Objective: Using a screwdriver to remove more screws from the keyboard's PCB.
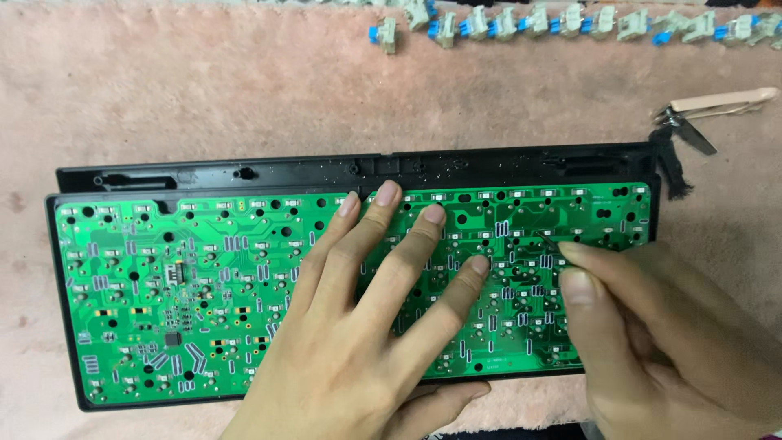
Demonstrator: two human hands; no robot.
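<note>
Head view: left hand [350,326] fingers spread flat on circuit board [163,277]; right hand [652,326] fingers pinching thin tool [547,238]; switches [570,23] beyond.

Left hand [371,326] covering the middle of the green circuit board [163,277], right hand [652,326] running off the lower edge, thin tool tip [547,239] too small to identify, row of key switches [570,23] being cropped by the top edge.

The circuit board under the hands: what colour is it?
Green, with small silver solder pads; the circuit board shows best in the head view.

A repair bench: bare circuit board [244,277], loose key switches [570,23], padded mat [204,98].
</note>
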